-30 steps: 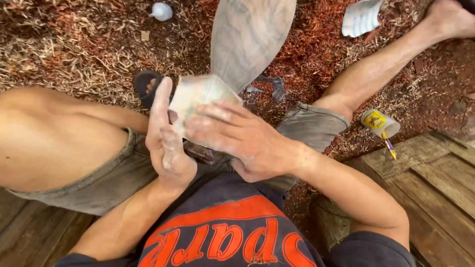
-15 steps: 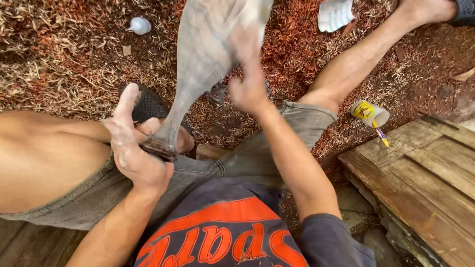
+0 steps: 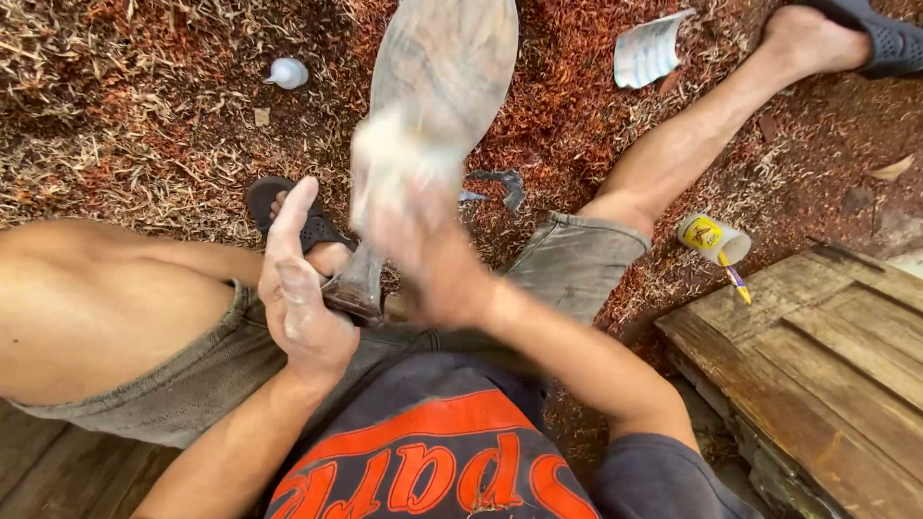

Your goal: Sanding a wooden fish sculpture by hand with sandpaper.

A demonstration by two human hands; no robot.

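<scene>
A grey carved wooden piece [image 3: 447, 72], wide and paddle-shaped at the far end and narrow near me, stands tilted over my lap. My left hand [image 3: 300, 288] grips its narrow lower end, thumb pointing up. My right hand [image 3: 423, 250] is blurred by motion and presses a pale sheet of sandpaper [image 3: 385, 163] against the middle of the piece.
Red and tan wood shavings cover the ground. A small white bottle [image 3: 287, 73] lies at the far left, a folded sandpaper sheet [image 3: 646, 48] at the top right, a yellow-labelled tube [image 3: 713, 240] beside a wooden pallet [image 3: 827, 327]. My legs spread to both sides.
My right hand has slid back down the wooden piece from its upper part toward the narrow end. The left hand still holds the lower end.
</scene>
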